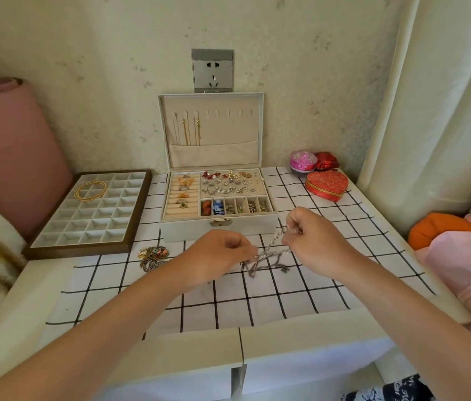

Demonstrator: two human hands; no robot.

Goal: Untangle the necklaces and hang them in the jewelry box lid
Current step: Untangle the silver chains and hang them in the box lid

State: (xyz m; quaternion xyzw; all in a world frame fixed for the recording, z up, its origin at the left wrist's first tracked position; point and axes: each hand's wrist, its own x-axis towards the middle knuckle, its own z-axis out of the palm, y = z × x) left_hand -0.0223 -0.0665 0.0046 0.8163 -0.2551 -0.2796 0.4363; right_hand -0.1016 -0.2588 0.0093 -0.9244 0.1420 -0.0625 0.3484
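A tangle of silver necklaces (269, 256) hangs between my hands just above the checked cloth, in front of the jewelry box (218, 227). My left hand (217, 253) pinches its lower left end. My right hand (309, 235) pinches a strand higher up, and the chain stretches slanting between them. The box lid (211, 131) stands open against the wall, with two gold necklaces (192, 131) hanging from its hooks. Another bunched necklace with coloured charms (152, 257) lies on the cloth left of my left hand.
A wooden tray with a compartment grid (89, 215) holds a gold chain (90, 191) at the left. A red heart-shaped box (327, 185), a pink round tin (303, 162) and a small red box (327, 161) sit at the back right. Pink bedding lies at both sides.
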